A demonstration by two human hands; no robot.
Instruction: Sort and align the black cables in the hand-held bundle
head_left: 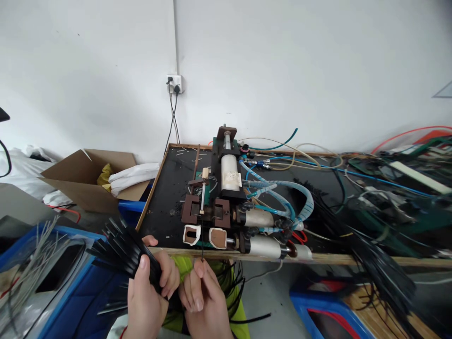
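Note:
My left hand (pixel 150 287) is closed round a thick bundle of black cables (pixel 122 247), whose ends fan out to the upper left. Just beside it, my right hand (pixel 203 289) pinches one thin black cable (pixel 202 247) between thumb and finger. That cable runs up from my fingertips between the two pale-edged clamp jaws (pixel 218 238) of a pneumatic machine (pixel 231 174). Both hands are at the table's front edge, below the jaws. More black cable ends (pixel 240 294) hang over my lap to the right.
Air cylinders (pixel 263 246) and blue hoses (pixel 302 197) lie right of the jaws. Another black cable bundle (pixel 370 268) drapes over the table edge (pixel 328 259). A blue bin (pixel 67 287) stands at left, a cardboard box (pixel 84 183) behind it, and another blue crate (pixel 303 306) lower right.

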